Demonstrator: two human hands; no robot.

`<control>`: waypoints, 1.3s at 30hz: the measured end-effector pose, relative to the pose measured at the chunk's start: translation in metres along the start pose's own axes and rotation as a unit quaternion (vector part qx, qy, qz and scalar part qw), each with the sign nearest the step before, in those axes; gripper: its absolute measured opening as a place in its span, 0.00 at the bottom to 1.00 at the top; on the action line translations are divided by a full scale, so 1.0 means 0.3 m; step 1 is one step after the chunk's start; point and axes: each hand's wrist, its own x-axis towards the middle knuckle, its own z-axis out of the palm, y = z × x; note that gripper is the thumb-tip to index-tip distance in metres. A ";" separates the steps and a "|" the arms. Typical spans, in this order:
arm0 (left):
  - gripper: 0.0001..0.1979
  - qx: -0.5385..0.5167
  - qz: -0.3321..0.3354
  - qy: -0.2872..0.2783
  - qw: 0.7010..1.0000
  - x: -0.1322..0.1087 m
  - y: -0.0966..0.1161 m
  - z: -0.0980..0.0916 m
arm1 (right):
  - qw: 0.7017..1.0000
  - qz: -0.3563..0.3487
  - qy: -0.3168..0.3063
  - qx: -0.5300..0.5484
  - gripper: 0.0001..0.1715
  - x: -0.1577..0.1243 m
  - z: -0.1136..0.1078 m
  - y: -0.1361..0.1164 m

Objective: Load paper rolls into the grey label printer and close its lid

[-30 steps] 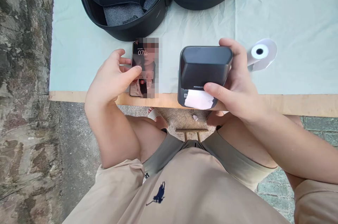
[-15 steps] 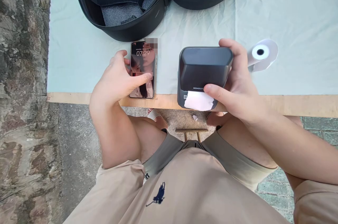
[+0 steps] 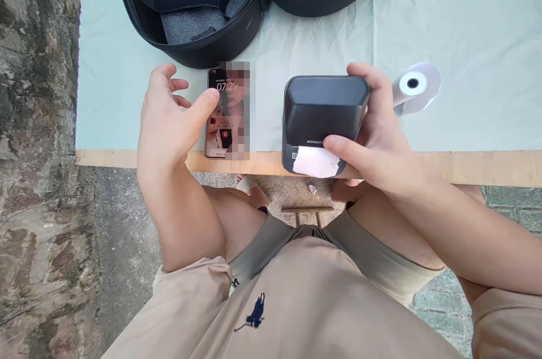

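My right hand (image 3: 376, 133) grips a dark label printer (image 3: 324, 105) from its right side, thumb across the front and fingers behind. A torn-edged strip of white paper (image 3: 315, 161) sticks out of the printer's front. A phone (image 3: 215, 116) lies near the table's front edge with its screen lit, showing 07:29; part of the screen is blurred out. My left hand (image 3: 171, 116) is at the phone's left side, fingers apart and holding nothing. Its thumb hovers over the phone's upper left; whether it touches the glass I cannot tell.
A black zip case (image 3: 212, 48) lined with grey foam lies unzipped at the back, a strap across its left half. To the right of the printer is a partly unrolled white paper roll (image 3: 412, 83). The table's wooden front edge (image 3: 423, 167) runs above my lap.
My left hand has drawn back to the left and its thumb has risen toward the top of the phone. The phone screen now shows media controls. My right hand keeps its hold on the printer.
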 end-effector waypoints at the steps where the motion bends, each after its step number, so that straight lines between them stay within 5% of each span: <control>1: 0.37 0.008 -0.001 -0.006 1.000 -0.002 0.004 -0.001 | 1.000 0.001 0.000 -0.001 0.46 0.000 0.000 0.001; 8: 0.39 0.046 -0.013 -0.052 0.997 -0.015 0.023 0.001 | 0.999 -0.019 0.008 -0.027 0.46 0.000 -0.005 0.016; 17: 0.41 0.113 0.004 -0.187 0.976 -0.009 0.000 -0.063 | 1.000 0.000 -0.006 -0.001 0.46 0.002 -0.002 0.005; 32: 0.44 0.201 0.024 -0.231 0.952 -0.005 -0.003 -0.084 | 1.000 0.003 0.005 -0.009 0.46 0.002 0.002 -0.001; 39: 0.34 0.140 0.012 -0.182 0.973 -0.016 0.005 -0.084 | 1.000 -0.004 0.008 -0.014 0.45 0.001 -0.001 -0.003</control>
